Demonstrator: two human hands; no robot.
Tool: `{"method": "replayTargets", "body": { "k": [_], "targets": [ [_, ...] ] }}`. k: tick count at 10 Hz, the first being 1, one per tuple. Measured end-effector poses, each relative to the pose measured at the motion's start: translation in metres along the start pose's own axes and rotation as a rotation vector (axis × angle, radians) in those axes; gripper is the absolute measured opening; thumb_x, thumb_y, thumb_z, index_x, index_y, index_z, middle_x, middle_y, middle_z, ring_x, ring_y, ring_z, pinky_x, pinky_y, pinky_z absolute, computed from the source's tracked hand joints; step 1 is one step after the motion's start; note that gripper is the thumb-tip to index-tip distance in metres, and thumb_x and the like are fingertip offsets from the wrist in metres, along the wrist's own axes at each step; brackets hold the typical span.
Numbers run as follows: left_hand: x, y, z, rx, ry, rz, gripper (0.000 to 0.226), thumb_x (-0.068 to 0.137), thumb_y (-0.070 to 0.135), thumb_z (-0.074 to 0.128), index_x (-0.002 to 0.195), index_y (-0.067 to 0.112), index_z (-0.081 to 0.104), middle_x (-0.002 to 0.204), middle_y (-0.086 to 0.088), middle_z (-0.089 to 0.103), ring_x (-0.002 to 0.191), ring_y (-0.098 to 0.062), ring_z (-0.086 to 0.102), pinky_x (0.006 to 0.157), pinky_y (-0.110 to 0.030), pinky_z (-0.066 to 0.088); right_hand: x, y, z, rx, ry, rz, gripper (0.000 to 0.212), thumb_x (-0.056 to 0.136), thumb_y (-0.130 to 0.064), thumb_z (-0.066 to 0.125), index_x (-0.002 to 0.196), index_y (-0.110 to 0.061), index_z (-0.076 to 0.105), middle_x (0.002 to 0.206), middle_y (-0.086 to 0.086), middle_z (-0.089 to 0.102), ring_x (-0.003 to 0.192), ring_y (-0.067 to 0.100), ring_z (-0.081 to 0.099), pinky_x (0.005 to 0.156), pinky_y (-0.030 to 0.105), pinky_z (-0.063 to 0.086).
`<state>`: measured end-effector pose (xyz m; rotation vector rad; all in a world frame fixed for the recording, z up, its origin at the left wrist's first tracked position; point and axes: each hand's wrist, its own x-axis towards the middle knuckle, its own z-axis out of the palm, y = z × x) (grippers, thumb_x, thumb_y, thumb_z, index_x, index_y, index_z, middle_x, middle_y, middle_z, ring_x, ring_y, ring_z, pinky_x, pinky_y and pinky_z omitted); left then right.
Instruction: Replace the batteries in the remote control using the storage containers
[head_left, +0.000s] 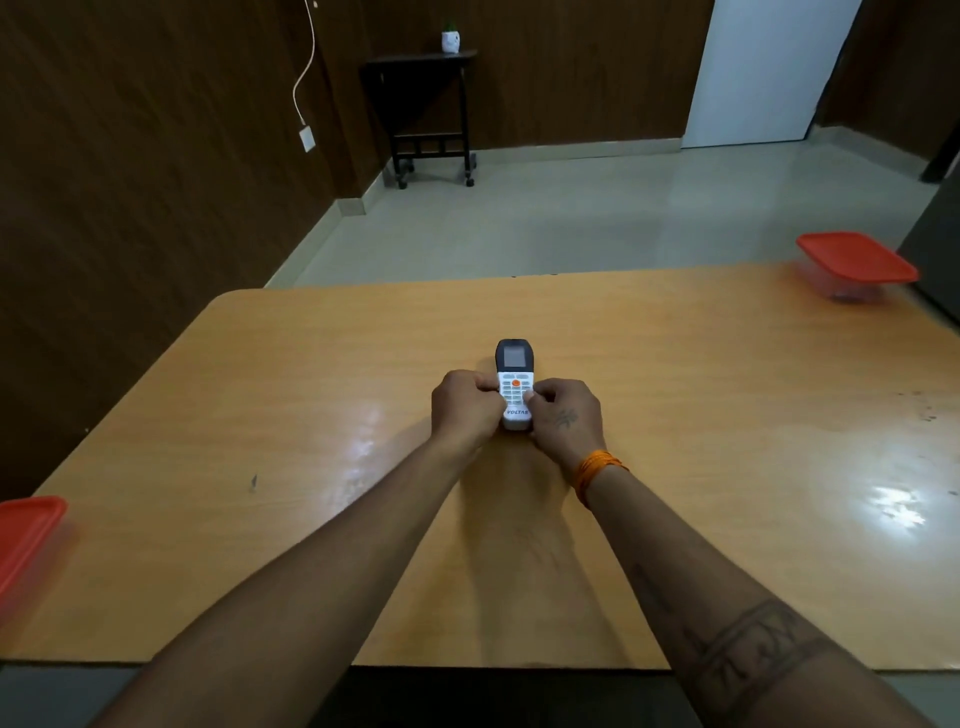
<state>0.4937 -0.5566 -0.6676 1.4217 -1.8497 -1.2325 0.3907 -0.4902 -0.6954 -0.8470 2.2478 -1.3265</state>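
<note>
A white remote control (514, 375) with a dark screen end and an orange button lies face up in the middle of the wooden table (311, 415). My left hand (464, 408) grips its lower left side. Its lower right side is held by my right hand (563, 415), thumb on the keypad. One clear storage container with a red lid (854, 262) stands at the far right corner of the table. Another red-lidded container (26, 540) sits at the left edge, partly cut off by the frame. Their contents are not visible.
The table's near edge runs along the bottom of the view. Beyond the far edge is a pale tiled floor, with a small dark wheeled side table (428, 109) holding a potted plant against the brown wall. A dark object stands at the right edge.
</note>
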Motion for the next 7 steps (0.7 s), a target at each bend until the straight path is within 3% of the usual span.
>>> {"method": "replayTargets", "body": {
  "k": [5,6,7],
  "targets": [
    [0.011,-0.002,0.003,-0.003,0.027,0.003,0.034,0.082,0.001,0.063,0.108,0.012,0.081,0.113,-0.007,0.078,0.104,-0.026,0.072,0.089,-0.043,0.063,0.012,0.004,0.004,-0.002,-0.019,0.028,0.03,0.098,-0.03,0.06,0.106,-0.009,0.079,0.104,0.013,0.079,0.094,0.033,0.074,0.079,0.051,0.064],
    [0.005,0.0,-0.007,-0.026,0.016,0.052,0.036,0.086,0.003,0.068,0.118,0.015,0.077,0.112,0.004,0.072,0.107,-0.019,0.067,0.094,-0.037,0.059,0.011,-0.002,-0.009,-0.008,0.038,0.047,0.037,0.099,-0.035,0.058,0.126,-0.013,0.072,0.121,0.009,0.073,0.108,0.029,0.069,0.092,0.046,0.06],
    [0.005,0.004,-0.023,-0.068,0.01,0.14,0.042,0.089,0.009,0.074,0.13,0.017,0.07,0.124,0.006,0.069,0.116,-0.012,0.061,0.101,-0.033,0.053,0.004,-0.009,-0.027,0.024,0.124,0.018,0.039,0.101,-0.034,0.061,0.135,-0.014,0.066,0.126,0.006,0.07,0.106,0.019,0.061,0.093,0.034,0.053]
  ]
}}
